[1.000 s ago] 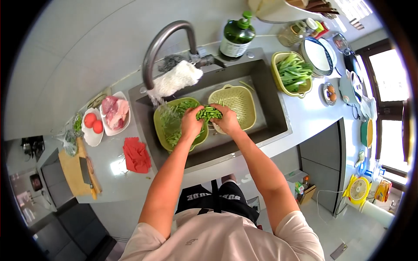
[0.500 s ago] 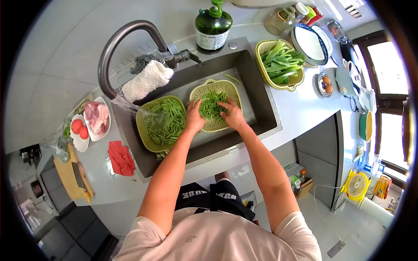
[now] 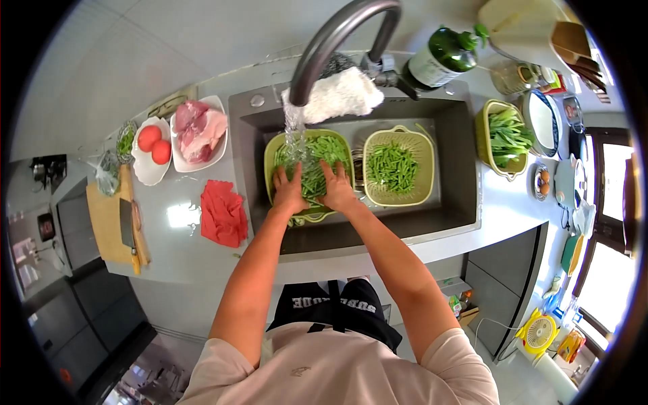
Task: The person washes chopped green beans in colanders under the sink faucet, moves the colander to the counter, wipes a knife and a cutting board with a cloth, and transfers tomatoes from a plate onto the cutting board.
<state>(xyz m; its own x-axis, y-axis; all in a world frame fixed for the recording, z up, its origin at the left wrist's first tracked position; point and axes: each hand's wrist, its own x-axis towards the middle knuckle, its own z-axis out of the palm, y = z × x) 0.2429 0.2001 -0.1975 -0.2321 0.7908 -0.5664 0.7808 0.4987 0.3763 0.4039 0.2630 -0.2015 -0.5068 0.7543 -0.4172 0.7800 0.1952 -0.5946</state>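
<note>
Both my hands are in the green basin (image 3: 271, 152) in the left part of the sink, on cut green beans (image 3: 329, 148) in water. My left hand (image 3: 289, 194) lies at the basin's left side, fingers spread and tips among the beans. Opposite it, my right hand (image 3: 337, 192) touches the beans with fingers apart. Water runs from the faucet (image 3: 302, 84) onto the beans just beyond my hands. To the right, a yellow-green colander (image 3: 425, 165) holds more cut beans (image 3: 393, 167).
The grey sink (image 3: 445, 216) surrounds both containers. On the left counter are a red cloth (image 3: 223, 213), raw meat (image 3: 200, 131), tomatoes (image 3: 160, 152) and a knife (image 3: 126, 223) on a cutting board (image 3: 104, 219). A basket of leafy greens (image 3: 507, 138) stands right of the sink.
My hands have moved left from the beans in the colander to those in the basin under the running water. The view has shifted left.
</note>
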